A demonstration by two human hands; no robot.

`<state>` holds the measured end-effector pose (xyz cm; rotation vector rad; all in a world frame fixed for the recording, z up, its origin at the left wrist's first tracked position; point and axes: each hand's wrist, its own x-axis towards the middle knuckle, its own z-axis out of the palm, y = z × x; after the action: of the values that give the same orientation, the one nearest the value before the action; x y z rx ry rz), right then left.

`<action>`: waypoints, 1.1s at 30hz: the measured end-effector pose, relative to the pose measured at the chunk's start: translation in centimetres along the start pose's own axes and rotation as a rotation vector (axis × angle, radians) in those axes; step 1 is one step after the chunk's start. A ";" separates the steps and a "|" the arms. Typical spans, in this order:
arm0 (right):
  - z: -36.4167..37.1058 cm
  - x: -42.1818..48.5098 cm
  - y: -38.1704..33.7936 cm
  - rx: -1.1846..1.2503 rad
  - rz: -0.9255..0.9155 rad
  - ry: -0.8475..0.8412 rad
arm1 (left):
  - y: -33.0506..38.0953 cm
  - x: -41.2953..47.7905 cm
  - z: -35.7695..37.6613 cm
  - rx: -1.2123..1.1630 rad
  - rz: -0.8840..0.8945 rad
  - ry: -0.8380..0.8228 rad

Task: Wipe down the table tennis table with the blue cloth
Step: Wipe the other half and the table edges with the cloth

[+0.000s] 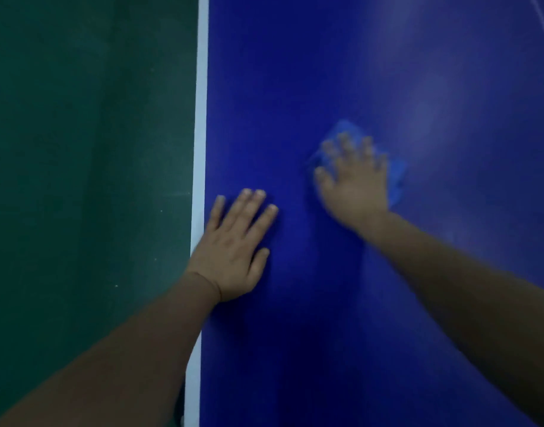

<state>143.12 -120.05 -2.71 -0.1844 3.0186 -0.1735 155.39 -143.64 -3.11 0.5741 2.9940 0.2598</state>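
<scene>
Cloth (398, 177) lies flat on the table (295, 72), right of centre in the view, directly under the right hand (354, 183). It sticks out past the fingertips at the top and past the little-finger side on the right; the rest is hidden under the palm. Cloth is a lighter blue than the table top.

Right hand: palm down on the cloth, fingers (344, 143) spread and roughly straight, thumb out to the left. It presses on the cloth with no pinch and no curl around it. Hand and cloth are blurred, so exact fingertip contact is unclear.

Left hand (233, 251): flat on the bare table, palm down, fingers straight and slightly apart, thumb to the right. It holds nothing and sits just beside the white edge line (201, 118), wrist over the line. It is well apart from the cloth, nearer the camera and to the left of the right hand.

Both forearms are bare and enter from the bottom. Dark green floor (79, 118) fills the left side beyond the table edge. Faint sheen streaks show on the table at upper right.
</scene>
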 end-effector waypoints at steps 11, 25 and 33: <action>0.7 4.0 0.8 -0.074 -0.246 0.054 | 2.3 -5.1 0.9 -0.237 -0.689 0.007; 1.9 -0.5 -8.3 -0.104 -1.103 -0.132 | 2.1 -5.5 1.8 -0.393 -0.667 0.025; 0.3 13.5 -10.3 -0.059 -0.308 -0.008 | 2.0 -5.4 1.2 -0.446 -0.666 -0.013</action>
<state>130.99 -131.99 -3.19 -0.6539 2.9705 -0.1081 161.26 -143.68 -3.63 -0.4487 2.7666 0.8094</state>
